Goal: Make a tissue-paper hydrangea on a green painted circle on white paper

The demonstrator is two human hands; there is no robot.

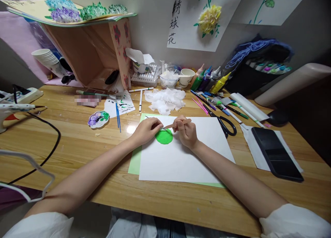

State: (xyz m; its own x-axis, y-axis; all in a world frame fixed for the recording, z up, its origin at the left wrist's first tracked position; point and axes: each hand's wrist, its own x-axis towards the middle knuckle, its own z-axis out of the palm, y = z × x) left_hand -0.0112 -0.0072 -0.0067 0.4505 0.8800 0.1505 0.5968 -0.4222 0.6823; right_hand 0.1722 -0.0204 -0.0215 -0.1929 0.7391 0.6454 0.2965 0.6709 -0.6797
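Head view: my right hand point(186, 129) has its fingers closed around a tan stick point(169, 126), whose tip is at the upper edge of a bright green disc point(164, 137). That disc lies on a white sheet point(191, 164), between my two hands. My left hand point(147, 129) rests at the disc's upper left, fingers bent together with the thumb near the stick's tip; whether they pinch anything I cannot tell. A pale green sheet point(134, 165) shows beneath the white one. Beyond my hands sit torn white tissue pieces point(165, 98); a paint palette point(97, 127) lies to my left, a dark phone point(276, 153) to my right.
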